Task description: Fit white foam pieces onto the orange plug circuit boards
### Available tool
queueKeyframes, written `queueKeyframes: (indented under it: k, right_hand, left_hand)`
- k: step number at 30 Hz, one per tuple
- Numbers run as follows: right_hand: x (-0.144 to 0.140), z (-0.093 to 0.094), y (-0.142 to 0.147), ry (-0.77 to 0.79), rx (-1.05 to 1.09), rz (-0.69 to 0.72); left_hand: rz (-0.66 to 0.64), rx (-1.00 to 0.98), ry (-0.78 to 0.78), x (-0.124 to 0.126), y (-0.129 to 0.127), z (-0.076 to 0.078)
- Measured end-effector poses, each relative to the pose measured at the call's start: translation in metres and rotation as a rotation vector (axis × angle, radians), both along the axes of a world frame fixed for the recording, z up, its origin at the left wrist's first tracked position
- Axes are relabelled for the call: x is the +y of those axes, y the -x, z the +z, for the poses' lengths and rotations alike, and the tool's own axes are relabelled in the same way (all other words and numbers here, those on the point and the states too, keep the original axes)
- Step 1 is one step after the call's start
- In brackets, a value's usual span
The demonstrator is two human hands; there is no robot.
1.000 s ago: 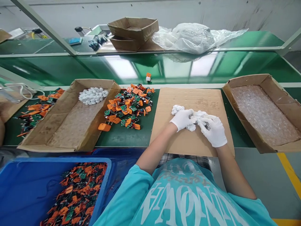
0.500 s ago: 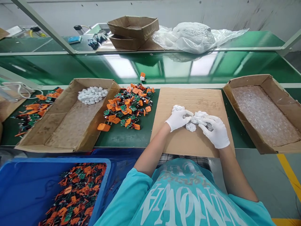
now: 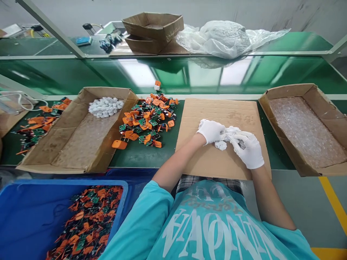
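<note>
Both of my hands wear white gloves and work at soft white putty-like lumps on a flat cardboard sheet [image 3: 195, 112]. My left hand [image 3: 211, 131] is closed, its fingers curled on the left end of the white putty [image 3: 230, 133]. To its right, my right hand [image 3: 248, 150] is bent into a pinch on the putty; a greyish bit shows between thumb and fingers. A separate putty lump [image 3: 221, 145] rests on the cardboard just below and between the hands. White gloves against white putty hide the exact grip.
Orange-capped circuit boards [image 3: 151, 119] lie heaped left of the sheet. Beyond is a cardboard tray [image 3: 81, 137] with small white balls [image 3: 105, 107]. Another cardboard tray [image 3: 306, 126] stands right. A blue bin [image 3: 123, 191] holds more boards. A plastic bag [image 3: 225, 39] lies on the shelf.
My left hand has turned and moved slightly right, its fingers closing over the putty where thumb and fingers showed apart. The right hand stays nearly in place. The view has shifted slightly.
</note>
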State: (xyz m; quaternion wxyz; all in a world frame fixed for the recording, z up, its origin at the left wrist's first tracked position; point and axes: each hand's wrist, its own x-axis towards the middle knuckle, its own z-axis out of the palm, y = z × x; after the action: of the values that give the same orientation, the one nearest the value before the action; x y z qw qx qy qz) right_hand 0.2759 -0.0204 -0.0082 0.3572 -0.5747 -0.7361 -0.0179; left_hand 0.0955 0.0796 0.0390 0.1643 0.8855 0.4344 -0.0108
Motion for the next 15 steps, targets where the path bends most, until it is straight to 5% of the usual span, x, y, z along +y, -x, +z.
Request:
queueKeyframes:
  k: [9, 15]
  right_hand:
    - [-0.002, 0.002, 0.002, -0.019, 0.044, -0.007]
    - [-0.001, -0.002, 0.000, -0.020, 0.067, 0.017]
  left_hand:
    - [0.091, -0.317, 0.103, 0.004, 0.026, -0.004]
    - [0.009, -0.283, 0.147, 0.001, 0.024, -0.004]
